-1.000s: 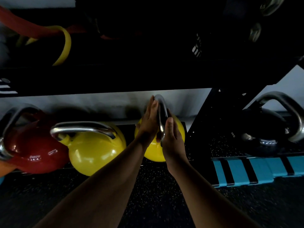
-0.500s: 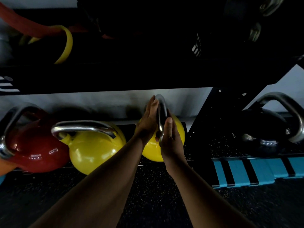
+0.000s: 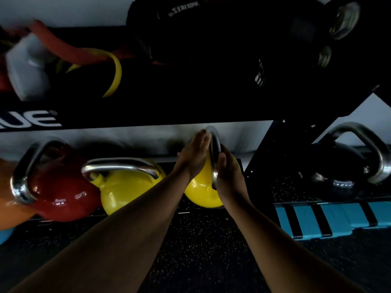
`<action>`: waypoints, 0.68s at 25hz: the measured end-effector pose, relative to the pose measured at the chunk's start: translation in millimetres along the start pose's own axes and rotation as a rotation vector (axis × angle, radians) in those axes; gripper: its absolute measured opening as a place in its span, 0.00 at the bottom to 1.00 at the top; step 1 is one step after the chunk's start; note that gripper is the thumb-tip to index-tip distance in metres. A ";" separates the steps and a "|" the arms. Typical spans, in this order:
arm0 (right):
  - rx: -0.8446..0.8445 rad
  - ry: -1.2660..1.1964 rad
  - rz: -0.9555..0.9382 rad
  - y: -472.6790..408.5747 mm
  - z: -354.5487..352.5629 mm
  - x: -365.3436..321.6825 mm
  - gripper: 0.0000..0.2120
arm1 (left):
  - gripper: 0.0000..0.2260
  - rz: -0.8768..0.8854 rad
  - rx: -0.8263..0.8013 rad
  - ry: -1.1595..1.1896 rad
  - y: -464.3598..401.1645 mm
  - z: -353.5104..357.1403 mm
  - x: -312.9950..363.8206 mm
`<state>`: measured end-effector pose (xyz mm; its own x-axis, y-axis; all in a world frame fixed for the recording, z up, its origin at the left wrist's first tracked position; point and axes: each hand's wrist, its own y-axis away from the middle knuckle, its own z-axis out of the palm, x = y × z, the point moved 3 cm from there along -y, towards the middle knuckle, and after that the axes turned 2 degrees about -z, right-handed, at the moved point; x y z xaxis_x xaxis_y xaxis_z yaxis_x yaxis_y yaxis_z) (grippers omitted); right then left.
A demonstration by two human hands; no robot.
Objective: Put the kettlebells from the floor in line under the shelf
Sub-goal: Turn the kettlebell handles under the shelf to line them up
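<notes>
A yellow kettlebell (image 3: 198, 193) with a steel handle stands on the floor under the black shelf (image 3: 148, 111), its handle edge-on to me. My left hand (image 3: 193, 155) lies flat against the left side of that handle and my right hand (image 3: 227, 172) presses its right side, so both clasp it. Left of it sit a second yellow kettlebell (image 3: 124, 191) and a red kettlebell (image 3: 61, 193), side by side under the shelf. A black kettlebell (image 3: 338, 170) rests at the right, beyond the shelf's leg.
The shelf holds resistance bands (image 3: 88, 58), a white dumbbell (image 3: 27, 68) and dark bags. A black frame leg (image 3: 273, 157) slants down right of the held kettlebell. A blue striped step (image 3: 334, 218) lies at the right. Something orange (image 3: 8, 208) sits far left. Speckled rubber floor (image 3: 201, 250) spreads below.
The camera view has tilted up slightly, showing more of the shelf. Both hands stay on the yellow kettlebell's handle in much the same place.
</notes>
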<state>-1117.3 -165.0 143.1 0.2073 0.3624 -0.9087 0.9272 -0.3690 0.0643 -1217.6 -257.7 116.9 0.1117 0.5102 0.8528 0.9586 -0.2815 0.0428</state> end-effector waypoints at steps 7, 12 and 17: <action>0.074 0.692 -0.338 0.6 -29.7 -38.9 0.22 | 0.15 0.261 0.222 -0.693 39.0 -68.6 29.5; -0.064 0.785 -0.454 6.9 7.0 -56.1 0.28 | 0.19 0.148 0.322 -0.839 70.6 -115.4 7.6; -0.135 0.657 -0.586 32.6 72.3 -82.7 0.29 | 0.29 -0.197 0.506 -0.588 112.0 -171.1 -32.2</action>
<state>-1126.8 -268.9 190.5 -0.2134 0.8943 -0.3933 0.9607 0.1189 -0.2510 -1158.7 -444.7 183.2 -0.0873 0.8969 0.4336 0.9618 0.1893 -0.1979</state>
